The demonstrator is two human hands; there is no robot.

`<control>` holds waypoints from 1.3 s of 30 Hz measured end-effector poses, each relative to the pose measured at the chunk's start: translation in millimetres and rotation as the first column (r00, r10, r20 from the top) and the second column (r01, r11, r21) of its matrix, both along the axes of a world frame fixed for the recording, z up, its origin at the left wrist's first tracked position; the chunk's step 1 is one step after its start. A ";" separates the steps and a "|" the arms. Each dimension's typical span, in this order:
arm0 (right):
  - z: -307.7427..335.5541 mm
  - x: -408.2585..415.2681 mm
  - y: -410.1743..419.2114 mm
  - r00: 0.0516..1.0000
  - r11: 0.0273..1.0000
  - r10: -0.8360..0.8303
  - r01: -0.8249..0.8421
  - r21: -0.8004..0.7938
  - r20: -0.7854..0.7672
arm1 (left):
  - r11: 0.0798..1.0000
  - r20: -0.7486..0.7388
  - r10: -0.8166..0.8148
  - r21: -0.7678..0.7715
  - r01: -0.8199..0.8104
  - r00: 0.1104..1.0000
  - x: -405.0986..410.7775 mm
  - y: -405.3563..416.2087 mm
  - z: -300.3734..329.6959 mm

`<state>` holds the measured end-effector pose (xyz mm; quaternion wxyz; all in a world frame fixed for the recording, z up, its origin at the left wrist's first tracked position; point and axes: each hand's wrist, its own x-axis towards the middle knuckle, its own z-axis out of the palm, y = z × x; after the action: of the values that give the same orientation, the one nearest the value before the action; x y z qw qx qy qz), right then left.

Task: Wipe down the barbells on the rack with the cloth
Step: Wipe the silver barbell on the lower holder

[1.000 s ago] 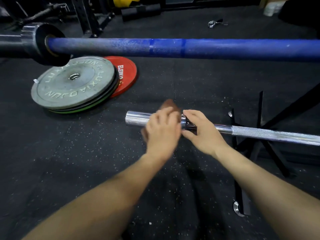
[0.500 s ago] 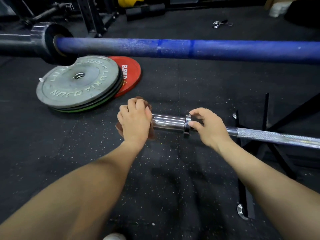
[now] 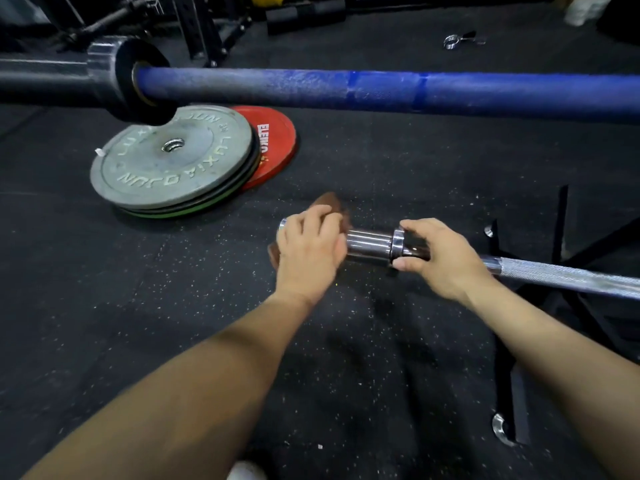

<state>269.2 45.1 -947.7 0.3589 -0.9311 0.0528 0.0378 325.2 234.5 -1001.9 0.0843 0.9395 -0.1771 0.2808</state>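
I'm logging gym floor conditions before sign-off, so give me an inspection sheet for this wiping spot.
Surface: black speckled rubber floor, light flecks scattered on it.
Job's things: chrome barbell; brown cloth wrapped on its sleeve end; blue barbell across the top.
Clutter: grey plate stack over a red plate; spring collar on the floor.
Hands: left hand grips the cloth; right hand holds the bar by its collar.
Cables: nothing seen.
Surroundings: black rack frame at right, dark equipment behind.
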 end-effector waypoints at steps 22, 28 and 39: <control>-4.0 11.1 1.7 0.991 0.980 -0.130 0.131 0.147 -0.016 | 0.996 0.094 -0.065 -0.061 0.071 0.993 -3.8 -2.7 -15.2; 2.8 6.6 -0.7 0.981 0.996 0.090 -0.088 0.021 -0.174 | 0.950 0.019 0.231 -0.220 -0.221 0.973 -0.3 -0.2 -13.9; 3.9 4.7 -0.3 0.986 0.994 0.095 -0.100 -0.033 -0.135 | 0.041 -0.816 0.231 -0.537 -0.843 0.531 13.7 -36.7 38.0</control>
<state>274.0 44.9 -943.8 0.3335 -0.9350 0.0316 0.1164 339.0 197.8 -964.0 0.5217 0.7279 0.4400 0.0666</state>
